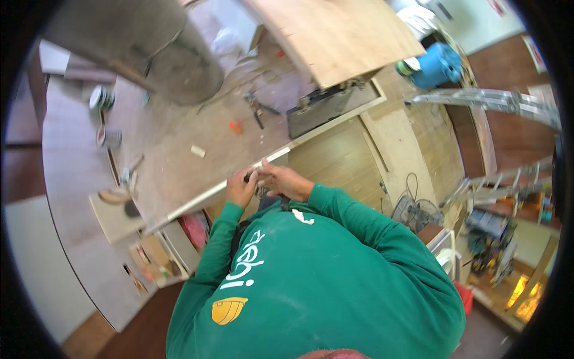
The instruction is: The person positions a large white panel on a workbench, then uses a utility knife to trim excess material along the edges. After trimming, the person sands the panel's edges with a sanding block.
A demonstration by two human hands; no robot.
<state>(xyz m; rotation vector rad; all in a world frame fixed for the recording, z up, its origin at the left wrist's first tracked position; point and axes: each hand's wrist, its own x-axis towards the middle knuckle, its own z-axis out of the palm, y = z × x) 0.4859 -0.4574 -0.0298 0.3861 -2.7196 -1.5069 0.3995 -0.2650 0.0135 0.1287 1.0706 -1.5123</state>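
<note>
Green sleeves (359, 218) run out from your chest to your two bare hands, which meet close together at the pale front edge (200, 199) of a dusty worktop (170, 164). Your left hand (239, 190) has its fingers curled in, narrow, with a small dark thing (247, 177) at the fingertips; it is too small to name, and I cannot tell whether you grip it firmly. Your right hand (289, 182) comes in just beside it, fingers partly bent toward the left one; whether it holds anything, I cannot tell.

Beyond your hands, to the left, a small pale block (198, 152) lies on the worktop. Farther ahead of them lie an orange object (235, 127) and dark-handled tools (258, 113). Two cans (109, 137) stand well to the left of your hands, and a thick grey column (188, 69) rises ahead. Ahead and to the right of them are a black panel-like object (317, 113), a plywood sheet (341, 42) and, well apart, a blue bucket (439, 64).
</note>
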